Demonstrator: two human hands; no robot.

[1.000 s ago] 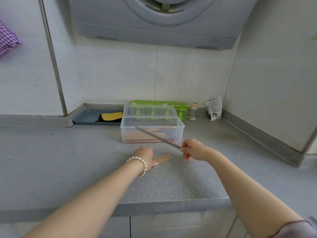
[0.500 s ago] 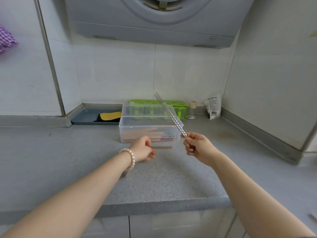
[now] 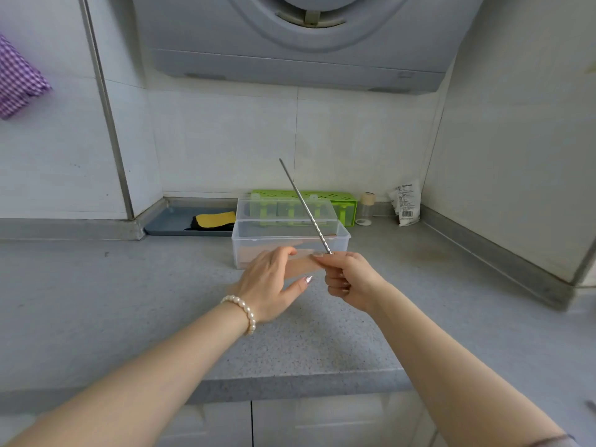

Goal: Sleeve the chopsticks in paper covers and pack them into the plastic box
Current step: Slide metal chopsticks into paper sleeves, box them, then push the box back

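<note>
Metal chopsticks (image 3: pixel 304 206) gripped in right hand (image 3: pixel 350 279), tips toward 11 o'clock; paper cover (image 3: pixel 301 267) pinched in left hand (image 3: pixel 267 282); plastic box (image 3: pixel 342 235) at 12 o'clock; sleeve mouth best held open, tips fed straight in.

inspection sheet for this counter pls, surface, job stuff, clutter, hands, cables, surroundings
surface: grey speckled counter, faint stain at right
job's things: metal chopsticks tilted up; brown paper cover; clear plastic box, lid open
clutter: green box, small jar, white packet, grey tray with yellow cloth
grips: right hand grips chopsticks; left hand holds cover
cables: nothing seen
surroundings: tiled wall, grey hood above
</note>
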